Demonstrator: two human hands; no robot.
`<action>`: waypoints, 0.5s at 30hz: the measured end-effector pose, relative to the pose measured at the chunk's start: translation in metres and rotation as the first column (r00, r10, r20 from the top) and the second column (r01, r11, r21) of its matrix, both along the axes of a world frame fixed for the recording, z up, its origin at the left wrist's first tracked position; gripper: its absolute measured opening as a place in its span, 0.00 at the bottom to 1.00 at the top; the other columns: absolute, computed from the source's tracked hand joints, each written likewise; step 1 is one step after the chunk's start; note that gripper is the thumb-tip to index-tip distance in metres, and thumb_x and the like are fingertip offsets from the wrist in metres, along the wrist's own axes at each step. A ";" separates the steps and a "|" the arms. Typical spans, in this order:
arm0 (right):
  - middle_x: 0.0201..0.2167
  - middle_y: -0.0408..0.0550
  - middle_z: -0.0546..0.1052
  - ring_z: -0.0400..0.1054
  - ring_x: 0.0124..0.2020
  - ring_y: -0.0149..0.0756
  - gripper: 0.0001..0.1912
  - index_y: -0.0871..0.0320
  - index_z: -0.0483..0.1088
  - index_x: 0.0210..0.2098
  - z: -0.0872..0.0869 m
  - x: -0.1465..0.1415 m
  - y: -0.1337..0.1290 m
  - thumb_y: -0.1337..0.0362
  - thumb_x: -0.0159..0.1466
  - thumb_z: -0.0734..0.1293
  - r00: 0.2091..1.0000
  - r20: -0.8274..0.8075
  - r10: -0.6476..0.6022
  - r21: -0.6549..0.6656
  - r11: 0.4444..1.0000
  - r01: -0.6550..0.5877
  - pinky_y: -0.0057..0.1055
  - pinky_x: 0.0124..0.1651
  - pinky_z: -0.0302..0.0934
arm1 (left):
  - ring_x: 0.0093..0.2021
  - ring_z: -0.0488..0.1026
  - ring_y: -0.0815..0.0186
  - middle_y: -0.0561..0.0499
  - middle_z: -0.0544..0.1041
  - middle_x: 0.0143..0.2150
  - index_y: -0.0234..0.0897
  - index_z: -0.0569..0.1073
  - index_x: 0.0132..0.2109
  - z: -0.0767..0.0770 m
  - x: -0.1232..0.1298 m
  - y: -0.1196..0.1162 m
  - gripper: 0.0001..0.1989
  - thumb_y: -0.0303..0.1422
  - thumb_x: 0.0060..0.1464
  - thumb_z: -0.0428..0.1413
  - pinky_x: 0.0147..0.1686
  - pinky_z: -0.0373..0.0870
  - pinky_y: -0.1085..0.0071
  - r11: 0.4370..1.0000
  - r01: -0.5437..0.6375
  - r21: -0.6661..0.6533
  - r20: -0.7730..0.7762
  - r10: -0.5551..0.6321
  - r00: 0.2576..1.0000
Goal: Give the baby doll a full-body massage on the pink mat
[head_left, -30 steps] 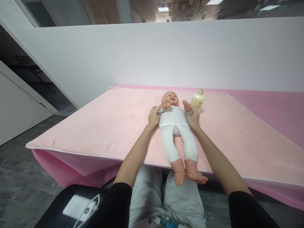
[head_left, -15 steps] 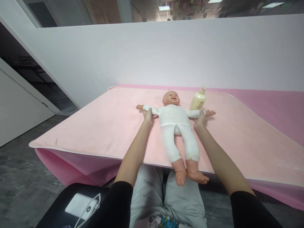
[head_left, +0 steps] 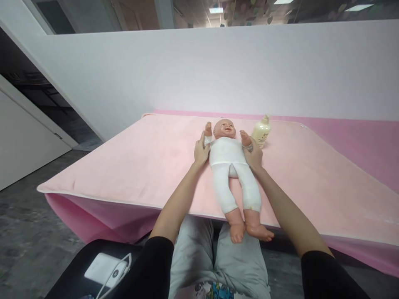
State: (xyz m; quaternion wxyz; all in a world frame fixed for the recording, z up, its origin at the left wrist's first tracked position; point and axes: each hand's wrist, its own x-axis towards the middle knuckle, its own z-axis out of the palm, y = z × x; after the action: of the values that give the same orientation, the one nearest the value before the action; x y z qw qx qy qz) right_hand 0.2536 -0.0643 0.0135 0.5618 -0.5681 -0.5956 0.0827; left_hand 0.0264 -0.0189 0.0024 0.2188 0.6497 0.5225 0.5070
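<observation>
A baby doll (head_left: pixel 228 151) with a white cloth body lies on its back on the pink blanket (head_left: pixel 149 166), head toward the wall and feet hanging over the near edge. My left hand (head_left: pixel 201 150) is closed around the doll's arm on the left side, near the wrist. On the other side my right hand (head_left: pixel 254 155) grips the doll's other arm the same way. Both doll arms are raised, hands pointing up beside its head. Just beyond my right hand stands a pale yellow pump bottle (head_left: pixel 261 132).
A white wall (head_left: pixel 199 70) rises behind the table. A black chair seat (head_left: pixel 71 265) at the lower left carries a white power bank (head_left: pixel 102 268) with a cable. My legs (head_left: pixel 218 253) are under the table's near edge, and a white door (head_left: pixel 28 137) is at far left.
Both my hands have moved inward with the doll's arms. Those arms were spread out sideways and now point up close to the head and body.
</observation>
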 end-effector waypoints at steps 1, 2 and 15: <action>0.50 0.49 0.76 0.68 0.51 0.46 0.27 0.53 0.69 0.55 -0.001 0.002 0.002 0.67 0.56 0.62 0.999 0.048 0.005 -0.006 1.000 -0.005 0.45 0.55 0.62 | 0.54 0.69 0.55 0.43 0.70 0.55 0.45 0.54 0.69 0.002 0.001 -0.002 0.32 0.30 0.59 0.49 0.52 0.68 0.60 1.000 0.007 0.015 -0.110 -0.005 0.994; 0.50 0.50 0.76 0.68 0.51 0.46 0.27 0.54 0.69 0.55 -0.003 0.003 0.005 0.68 0.56 0.61 0.995 0.096 0.009 -0.011 1.000 -0.008 0.46 0.55 0.62 | 0.55 0.68 0.54 0.42 0.68 0.57 0.46 0.56 0.68 0.004 0.003 -0.005 0.30 0.28 0.59 0.47 0.52 0.68 0.59 1.000 0.016 0.027 -0.216 -0.010 0.976; 0.50 0.52 0.74 0.65 0.53 0.48 0.28 0.55 0.69 0.54 -0.015 0.013 0.021 0.71 0.53 0.59 0.986 0.152 0.064 -0.017 0.998 -0.062 0.50 0.58 0.60 | 0.61 0.63 0.53 0.44 0.64 0.61 0.50 0.62 0.65 0.013 0.010 -0.015 0.32 0.22 0.57 0.42 0.55 0.67 0.56 0.997 0.063 0.033 -0.432 -0.043 0.901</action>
State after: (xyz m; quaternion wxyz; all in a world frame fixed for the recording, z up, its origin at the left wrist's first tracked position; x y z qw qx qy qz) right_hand 0.2666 -0.0437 -0.0019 0.5083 -0.5571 -0.6539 0.0603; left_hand 0.0367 -0.0344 0.0157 0.0965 0.7645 0.5281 0.3568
